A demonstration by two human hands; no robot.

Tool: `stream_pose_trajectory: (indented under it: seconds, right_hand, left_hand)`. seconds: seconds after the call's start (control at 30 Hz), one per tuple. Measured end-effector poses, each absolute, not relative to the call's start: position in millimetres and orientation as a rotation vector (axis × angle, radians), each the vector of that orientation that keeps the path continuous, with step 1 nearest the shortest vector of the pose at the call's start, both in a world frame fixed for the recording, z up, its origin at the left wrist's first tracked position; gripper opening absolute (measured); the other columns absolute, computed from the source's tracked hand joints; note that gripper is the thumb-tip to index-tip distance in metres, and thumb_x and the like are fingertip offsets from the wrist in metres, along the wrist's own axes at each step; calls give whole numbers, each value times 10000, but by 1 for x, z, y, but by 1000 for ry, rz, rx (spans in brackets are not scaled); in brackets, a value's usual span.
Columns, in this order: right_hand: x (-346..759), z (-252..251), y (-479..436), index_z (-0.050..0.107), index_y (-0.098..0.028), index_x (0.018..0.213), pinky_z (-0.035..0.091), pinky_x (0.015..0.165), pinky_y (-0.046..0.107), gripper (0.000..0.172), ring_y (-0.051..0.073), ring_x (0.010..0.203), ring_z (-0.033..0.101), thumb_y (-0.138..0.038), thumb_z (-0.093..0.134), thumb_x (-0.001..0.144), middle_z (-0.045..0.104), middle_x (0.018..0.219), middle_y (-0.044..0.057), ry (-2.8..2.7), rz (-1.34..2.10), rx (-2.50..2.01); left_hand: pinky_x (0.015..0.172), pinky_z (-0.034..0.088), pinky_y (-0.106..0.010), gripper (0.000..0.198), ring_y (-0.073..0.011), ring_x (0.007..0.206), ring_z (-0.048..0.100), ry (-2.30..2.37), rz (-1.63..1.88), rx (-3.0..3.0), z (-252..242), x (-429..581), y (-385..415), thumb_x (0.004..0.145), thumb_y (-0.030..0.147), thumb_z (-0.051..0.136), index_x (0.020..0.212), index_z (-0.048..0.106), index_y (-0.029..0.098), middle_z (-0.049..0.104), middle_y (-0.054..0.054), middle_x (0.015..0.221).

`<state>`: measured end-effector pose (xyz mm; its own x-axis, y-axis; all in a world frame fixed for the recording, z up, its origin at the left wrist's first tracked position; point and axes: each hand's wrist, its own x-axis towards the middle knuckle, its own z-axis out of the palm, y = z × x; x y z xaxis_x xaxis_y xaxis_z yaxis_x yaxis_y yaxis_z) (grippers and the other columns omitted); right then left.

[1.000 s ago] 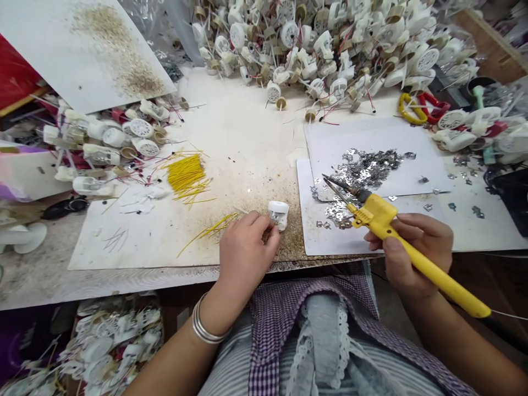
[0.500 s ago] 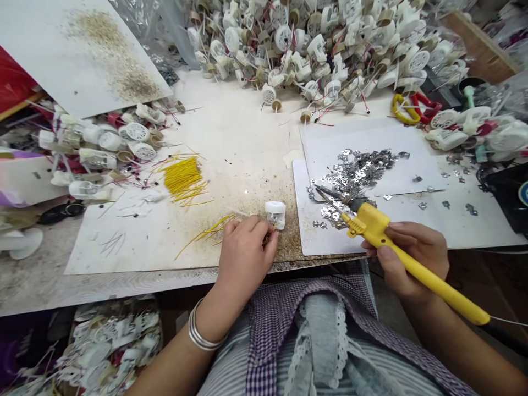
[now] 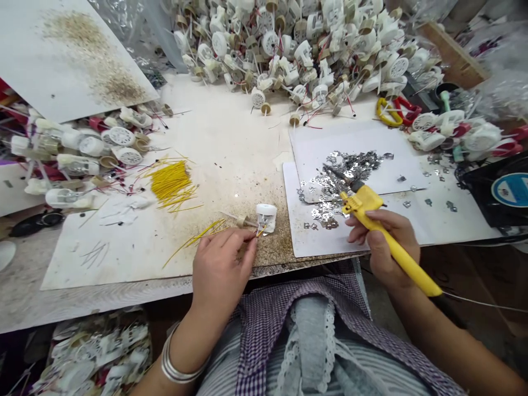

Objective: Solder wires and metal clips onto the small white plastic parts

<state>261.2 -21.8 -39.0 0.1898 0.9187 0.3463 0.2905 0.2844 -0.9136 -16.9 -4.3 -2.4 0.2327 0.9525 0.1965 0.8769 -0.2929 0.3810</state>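
White plastic housings with red wires lie heaped at the left of the worktable, beside a tilted white board strewn with brown grains at upper left. Below the table edge, more white parts crowd together. Thin silvery wires lie on a pale sheet, and beyond them a dense bundle of yellow wires is laid out roughly side by side. A few loose yellow wires reach toward the left hand, whose thumb and forefinger are pinched together on a short yellow wire. That wire's end is at the small white housing, which sits on the grain-strewn table just right of the fingertips. At the back, a large pile of similar assemblies spreads across. Stamped metal tabs are scattered over white sheets to the right. The right hand has its fingers wrapped around a yellow soldering gun; its dark tip points over the tabs, and whether it touches any cannot be told. Yellow handles and red handles lie behind, and farther right is a black device with a blue label.
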Motion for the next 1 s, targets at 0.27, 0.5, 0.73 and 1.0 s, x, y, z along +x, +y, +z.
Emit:
stream_pose_trajectory:
  seconds: [0.27, 0.5, 0.73, 1.0]
  right_hand:
    - [262, -41, -5, 541, -279, 1080, 571, 755, 337, 266, 175, 808, 669, -204, 652, 850, 649, 1002, 30, -1758, 263, -1409]
    - [269, -39, 6, 529, -287, 1101, 576, 756, 335, 277, 197, 883, 662, -182, 622, 862, 621, 1016, 42, -1785, 96, -1451]
    - [273, -40, 24, 527, -303, 1100, 564, 806, 358, 281, 212, 964, 652, -173, 592, 860, 611, 1066, 36, -1808, 147, -1476]
    - [261, -41, 56, 540, -302, 1144, 558, 837, 424, 315, 249, 1021, 622, -160, 573, 865, 608, 1149, 44, -1906, 193, -1445]
  left_hand:
    - [866, 485, -284, 86, -131, 961, 654, 1668, 919, 1935, 11, -16, -1, 932, 223, 550, 981, 618, 234, 713, 13, 1026]
    - [656, 482, -242, 93, -106, 704, 625, 1724, 992, 1761, 22, -10, 25, 923, 297, 561, 929, 627, 232, 710, 31, 837]
    - [624, 456, -259, 134, -115, 625, 577, 1643, 772, 1918, 12, 10, 55, 875, 272, 577, 951, 675, 219, 674, 18, 759]
    - [711, 461, -319, 276, -172, 741, 601, 1549, 568, 2191, 2, 33, 67, 863, 199, 579, 1127, 657, 219, 696, -19, 818]
